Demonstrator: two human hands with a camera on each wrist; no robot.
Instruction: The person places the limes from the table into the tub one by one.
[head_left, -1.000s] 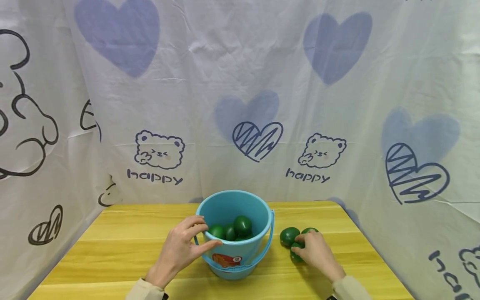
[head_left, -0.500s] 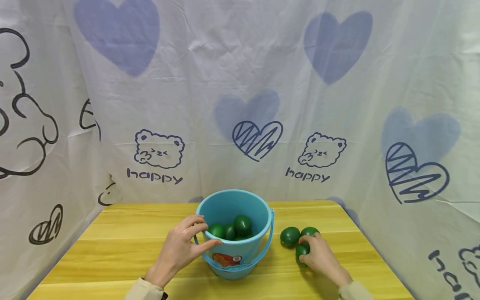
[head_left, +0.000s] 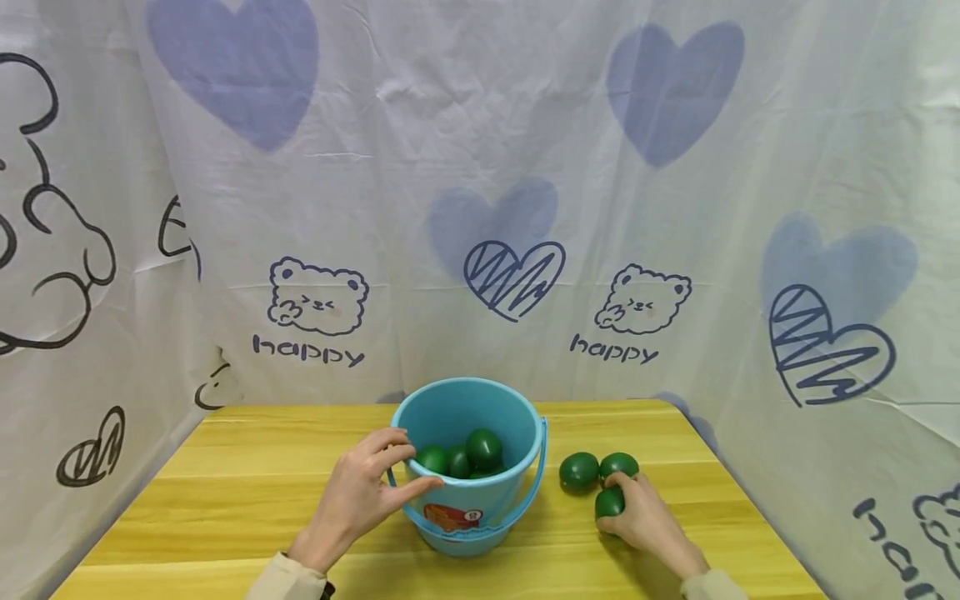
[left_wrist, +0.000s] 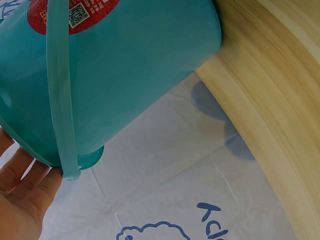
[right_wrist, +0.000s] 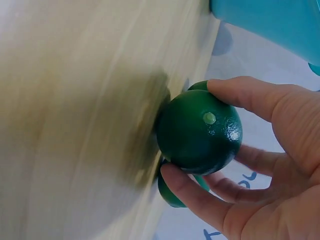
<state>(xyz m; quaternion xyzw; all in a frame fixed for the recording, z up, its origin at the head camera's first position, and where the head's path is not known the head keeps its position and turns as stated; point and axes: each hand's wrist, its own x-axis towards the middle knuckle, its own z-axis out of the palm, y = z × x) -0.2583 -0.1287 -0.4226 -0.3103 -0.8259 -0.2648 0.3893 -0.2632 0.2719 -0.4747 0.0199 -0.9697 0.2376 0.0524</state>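
Observation:
A light blue bucket (head_left: 465, 500) with a red label stands upright on the table, with several dark green fruits (head_left: 484, 450) inside it. My left hand (head_left: 360, 492) holds the bucket's near left rim, thumb along the front edge; in the left wrist view its fingers (left_wrist: 30, 175) are at the rim beside the handle. My right hand (head_left: 648, 521) grips a smooth, shiny dark green fruit (right_wrist: 197, 132) with a pale stem spot, between thumb and fingers, close over the table. Two similar fruits (head_left: 580, 472) (head_left: 619, 467) lie just behind it, right of the bucket.
The table (head_left: 247, 492) is yellow wood-grained. A white cloth (head_left: 420, 208) printed with hearts and bears hangs behind it and along both sides. The bucket's handle (head_left: 534, 492) hangs down round its front.
My right hand has drawn the gripped fruit a little to the right, apart from the other two, which now show more fully. My left hand and the bucket have stayed in place.

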